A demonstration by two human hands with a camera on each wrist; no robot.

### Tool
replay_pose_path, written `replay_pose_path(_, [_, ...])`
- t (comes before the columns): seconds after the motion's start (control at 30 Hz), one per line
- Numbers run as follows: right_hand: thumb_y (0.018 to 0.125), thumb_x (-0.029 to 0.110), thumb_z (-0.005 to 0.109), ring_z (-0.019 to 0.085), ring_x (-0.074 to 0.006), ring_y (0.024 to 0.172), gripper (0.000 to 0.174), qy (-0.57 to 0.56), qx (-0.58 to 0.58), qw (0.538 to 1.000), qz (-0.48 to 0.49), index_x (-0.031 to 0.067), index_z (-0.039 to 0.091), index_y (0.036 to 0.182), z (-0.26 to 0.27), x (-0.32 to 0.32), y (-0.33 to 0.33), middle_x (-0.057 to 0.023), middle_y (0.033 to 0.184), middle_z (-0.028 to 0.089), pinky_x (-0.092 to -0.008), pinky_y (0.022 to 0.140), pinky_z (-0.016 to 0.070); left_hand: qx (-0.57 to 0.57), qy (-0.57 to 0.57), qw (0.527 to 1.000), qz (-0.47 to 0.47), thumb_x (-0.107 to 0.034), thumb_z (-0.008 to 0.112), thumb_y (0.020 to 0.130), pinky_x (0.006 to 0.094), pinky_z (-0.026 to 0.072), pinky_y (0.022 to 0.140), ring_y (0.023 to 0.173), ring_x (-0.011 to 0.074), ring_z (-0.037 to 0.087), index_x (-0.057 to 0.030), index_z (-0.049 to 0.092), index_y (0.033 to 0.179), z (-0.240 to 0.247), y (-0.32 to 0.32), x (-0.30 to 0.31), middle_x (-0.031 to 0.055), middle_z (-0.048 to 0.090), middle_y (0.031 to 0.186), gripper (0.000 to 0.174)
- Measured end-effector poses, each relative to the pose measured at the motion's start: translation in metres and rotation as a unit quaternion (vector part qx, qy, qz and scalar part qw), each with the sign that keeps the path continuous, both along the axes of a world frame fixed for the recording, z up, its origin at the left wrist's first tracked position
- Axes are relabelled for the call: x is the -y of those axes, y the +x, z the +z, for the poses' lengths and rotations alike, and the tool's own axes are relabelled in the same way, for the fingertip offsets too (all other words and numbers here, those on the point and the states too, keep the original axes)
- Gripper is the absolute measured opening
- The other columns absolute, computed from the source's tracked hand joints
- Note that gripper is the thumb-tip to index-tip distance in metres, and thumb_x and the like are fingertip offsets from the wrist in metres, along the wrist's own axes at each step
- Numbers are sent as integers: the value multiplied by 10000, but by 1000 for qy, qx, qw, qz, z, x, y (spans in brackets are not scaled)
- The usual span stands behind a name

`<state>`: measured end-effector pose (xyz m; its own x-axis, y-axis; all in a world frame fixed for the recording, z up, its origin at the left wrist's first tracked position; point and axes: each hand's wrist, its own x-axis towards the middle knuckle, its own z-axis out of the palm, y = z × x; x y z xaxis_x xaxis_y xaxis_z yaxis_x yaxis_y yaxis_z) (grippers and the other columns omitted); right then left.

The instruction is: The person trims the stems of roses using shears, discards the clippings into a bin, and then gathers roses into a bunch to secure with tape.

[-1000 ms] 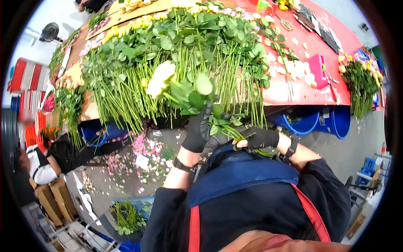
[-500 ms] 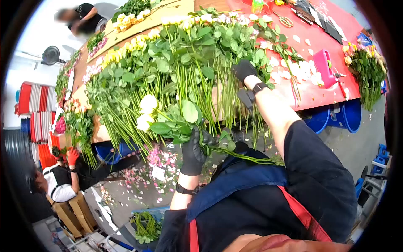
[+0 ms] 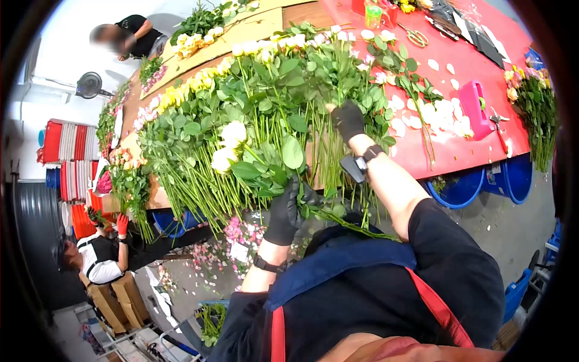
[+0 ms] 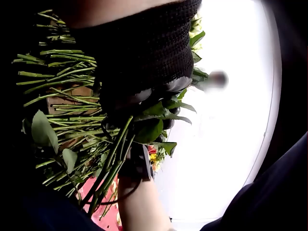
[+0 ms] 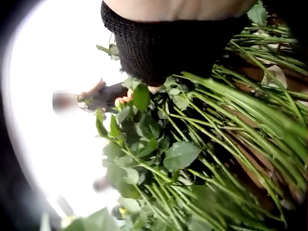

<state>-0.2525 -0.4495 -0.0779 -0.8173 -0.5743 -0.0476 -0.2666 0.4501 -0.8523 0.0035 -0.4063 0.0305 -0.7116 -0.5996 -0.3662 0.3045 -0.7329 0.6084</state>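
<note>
In a black glove, the left hand (image 3: 284,216) grips the stems of a small bunch of cream roses (image 3: 234,134), blooms pointing up and left, stem ends toward the apron. The left wrist view shows its glove (image 4: 144,62) above the gathered stems (image 4: 111,168). The gloved right hand (image 3: 348,120) reaches into the row of roses (image 3: 241,90) on the table, among leaves and upper stems. The right wrist view has that glove (image 5: 168,48) over leaves and stems (image 5: 226,125); its fingers are mostly hidden, so whether it holds a stem cannot be told.
The red table cover (image 3: 416,151) carries loose petals (image 3: 443,114), gold-handled scissors (image 3: 416,37) and a pink holder (image 3: 475,110). Blue buckets (image 3: 458,190) stand below the table edge. One person (image 3: 102,256) in red gloves is at the left, another (image 3: 136,33) at the upper left.
The right hand has left the stems near the apron and moved up into the rose row. The left hand still grips the bunch. The head view has shifted somewhat.
</note>
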Motion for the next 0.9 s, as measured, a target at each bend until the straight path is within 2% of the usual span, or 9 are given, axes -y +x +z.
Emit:
replay_pose_path(0.1, [753, 371, 608, 576, -402, 986, 419, 112, -23, 990, 84, 15, 626, 972, -12, 8, -7, -247, 1040, 612, -451, 859, 454, 17, 22, 999, 18, -278, 501, 965, 286, 357, 587, 594, 139, 376, -75, 491, 1211, 8, -1, -2, 9, 371, 636, 319])
replay_pose_path(0.2, [739, 284, 599, 596, -426, 869, 308, 42, 26, 998, 40, -6, 608, 840, 23, -15, -6, -256, 893, 627, -451, 766, 485, 40, 8, 999, 35, -297, 503, 964, 289, 357, 575, 592, 149, 388, -78, 477, 1248, -2, 9, 7, 5, 373, 636, 359])
replay_pose_path(0.33, [819, 183, 631, 625, -222, 720, 208, -84, 129, 987, 40, -8, 551, 842, 60, -61, -13, -112, 753, 623, -346, 621, 475, 26, 49, 998, 41, -315, 496, 970, 287, 359, 573, 592, 154, 391, -102, 482, 1246, -1, 11, 24, -7, 355, 632, 349])
replay_pose_path(0.37, [853, 151, 629, 534, -113, 666, 177, -194, 108, 974, 50, 11, 519, 842, 6, -68, -26, -30, 700, 537, -296, 589, 440, 39, 57, 997, 43, -318, 494, 971, 286, 358, 573, 591, 153, 387, -102, 482, 1245, 5, 7, 29, -8, 347, 629, 349])
replay_pose_path(0.53, [855, 215, 658, 451, -123, 568, 247, -128, 52, 982, 127, 15, 523, 799, 68, -128, 19, -15, 604, 452, -307, 523, 369, 59, -77, 995, 0, -349, 511, 967, 281, 459, 604, 660, 139, 529, -57, 570, 1135, -11, 9, 65, 18, 559, 774, 342])
replay_pose_path(0.57, [859, 226, 659, 449, -138, 544, 246, -140, 60, 979, 135, 11, 545, 822, 90, -135, 44, -26, 576, 455, -314, 519, 374, 106, -20, 994, 13, -184, 582, 929, 323, 530, 739, 819, 143, 624, -68, 563, 1136, -24, 11, 73, 28, 631, 1001, 238])
replay_pose_path(0.73, [855, 182, 649, 642, -228, 788, 229, -88, 1, 952, 292, -1, 630, 991, 129, -134, 139, -116, 841, 660, -313, 715, 481, 10, 47, 998, -48, -258, 585, 932, 302, 501, 850, 979, 151, 609, -11, 591, 1163, 8, 24, 80, 64, 630, 1128, 339])
replay_pose_path(0.87, [859, 180, 650, 558, -210, 643, 193, -95, 53, 964, 244, -4, 630, 909, 109, -134, 176, -94, 723, 589, -325, 613, 435, 5, 76, 996, -46, -196, 647, 885, 275, 503, 803, 914, 132, 621, -12, 629, 1114, 5, 55, 90, 41, 650, 1052, 294])
replay_pose_path(0.9, [845, 198, 636, 430, -139, 549, 251, -96, 32, 971, 218, -2, 538, 729, 116, -127, 187, -37, 598, 465, -312, 540, 367, 13, 109, 993, -53, -182, 671, 867, 265, 506, 779, 887, 125, 624, -9, 646, 1086, 15, 60, 92, 38, 659, 1015, 281])
